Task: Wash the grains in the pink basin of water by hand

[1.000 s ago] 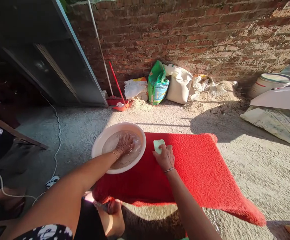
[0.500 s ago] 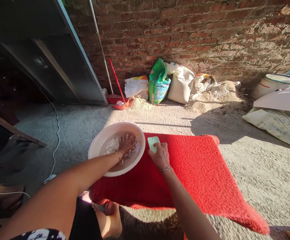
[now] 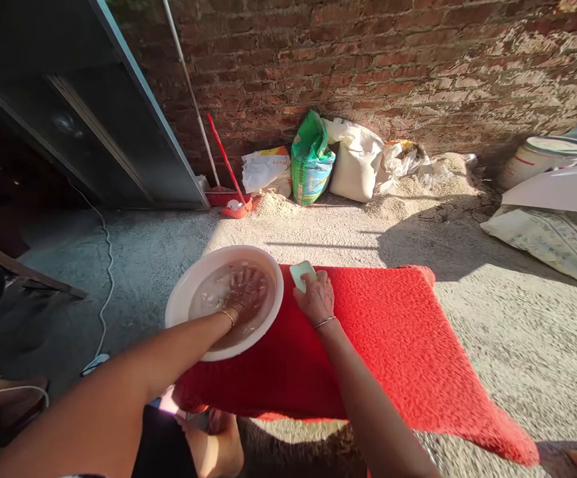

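Red fleecy cloth (image 3: 398,352) is spreading over a low support, and a pale basin (image 3: 176,299) is standing at its left end, holding water (image 3: 207,292). The person's left hand (image 3: 248,294) is lying in that water, its fingers spreading apart. Just right of the basin, the right hand (image 3: 317,297) is gripping a pale green object (image 3: 301,271) between thumb and fingers, near the cloth's far edge.

Judging from this, the work is under way: the left hand is already dipping into the basin, while the green object is being held outside it. No finished result is showing, so how much is remaining is uncertain.

Ripples and glare are blurring the left fingers, and whether anything is lying beneath them is impossible to tell. The right hand is covering the near part of the green object; whether that object is touching the cloth is unclear. The cloth is hiding most of its support. Both arms are running out of view at the near side.
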Motion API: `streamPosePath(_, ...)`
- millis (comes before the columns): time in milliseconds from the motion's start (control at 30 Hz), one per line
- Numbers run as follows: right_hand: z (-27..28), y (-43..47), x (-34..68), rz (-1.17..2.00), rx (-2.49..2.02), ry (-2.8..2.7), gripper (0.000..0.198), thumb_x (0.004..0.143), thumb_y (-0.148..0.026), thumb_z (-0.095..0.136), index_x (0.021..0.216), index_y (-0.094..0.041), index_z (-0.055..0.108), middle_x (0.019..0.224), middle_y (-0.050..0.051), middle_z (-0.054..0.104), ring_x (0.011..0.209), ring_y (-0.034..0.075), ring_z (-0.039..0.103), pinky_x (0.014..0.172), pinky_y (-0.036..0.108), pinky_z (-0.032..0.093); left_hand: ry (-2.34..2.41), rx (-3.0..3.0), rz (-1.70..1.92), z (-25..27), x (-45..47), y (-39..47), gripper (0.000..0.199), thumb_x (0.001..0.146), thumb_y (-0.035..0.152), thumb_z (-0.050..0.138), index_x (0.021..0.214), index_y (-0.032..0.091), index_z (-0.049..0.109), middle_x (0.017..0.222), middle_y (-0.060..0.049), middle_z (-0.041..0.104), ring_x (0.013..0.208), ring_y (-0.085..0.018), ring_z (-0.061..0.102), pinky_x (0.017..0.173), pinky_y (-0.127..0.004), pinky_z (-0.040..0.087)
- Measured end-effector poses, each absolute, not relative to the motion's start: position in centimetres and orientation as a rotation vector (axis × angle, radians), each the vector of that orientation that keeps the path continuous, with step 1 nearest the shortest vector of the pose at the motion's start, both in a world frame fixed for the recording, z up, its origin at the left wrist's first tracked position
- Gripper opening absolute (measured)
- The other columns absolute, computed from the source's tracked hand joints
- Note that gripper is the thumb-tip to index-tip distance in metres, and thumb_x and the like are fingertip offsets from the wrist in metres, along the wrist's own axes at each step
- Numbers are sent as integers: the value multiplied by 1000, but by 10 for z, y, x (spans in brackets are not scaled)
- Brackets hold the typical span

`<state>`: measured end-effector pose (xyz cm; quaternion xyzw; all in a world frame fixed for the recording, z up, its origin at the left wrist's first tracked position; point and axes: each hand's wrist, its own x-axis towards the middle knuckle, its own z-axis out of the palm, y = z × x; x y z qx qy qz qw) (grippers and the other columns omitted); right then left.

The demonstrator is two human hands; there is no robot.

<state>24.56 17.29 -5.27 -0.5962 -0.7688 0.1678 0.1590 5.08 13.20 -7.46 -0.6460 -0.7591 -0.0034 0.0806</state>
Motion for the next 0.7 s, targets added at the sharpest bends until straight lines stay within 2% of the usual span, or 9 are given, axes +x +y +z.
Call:
streamPosePath(167, -51, 192, 223, 515, -1580, -2330, 32, 88, -38, 56, 115, -26, 66, 117, 11, 54, 101, 24, 54, 85, 34, 38, -2197, -2079, 35, -70, 47, 132, 43, 94, 31, 38, 131, 26, 58, 133, -9, 60, 124, -32, 48, 103, -50, 37)
streamPosePath(300, -59, 208, 247, 492, -1624, -2330, 34, 86, -37, 59, 118, -28, 66, 119, 11, 53, 102, 24, 54, 86, 34, 39, -2218, -2055, 24, -72, 46, 134, 40, 95, 32, 38, 128, 29, 60, 122, -9, 65, 121, -32, 51, 101, -50, 38)
streamPosePath(400, -67, 225, 299, 435, -1764, -2195, 37, 84, -35, 60, 120, -26, 66, 120, 11, 52, 98, 22, 55, 86, 34, 40, -2223, -2108, 21, -76, 44, 135, 44, 94, 29, 37, 133, 30, 56, 116, -9, 68, 121, -32, 52, 101, -52, 38)
streamPosePath(500, -75, 240, 367, 362, -1922, -2029, 38, 82, -35, 60, 117, -23, 68, 116, 11, 53, 95, 22, 55, 88, 36, 41, -2274, -2114, -13, -81, 41, 138, 49, 93, 25, 39, 141, 31, 49, 119, -10, 68, 120, -31, 53, 101, -52, 38)
streamPosePath(700, -80, 249, 503, 257, -2262, -1551, 44, 74, -39, 66, 113, -18, 71, 106, 14, 55, 100, 29, 53, 89, 46, 42, -2342, -2123, -18, -86, 41, 141, 53, 91, 27, 46, 144, 35, 45, 125, -8, 65, 118, -32, 56, 98, -51, 41)
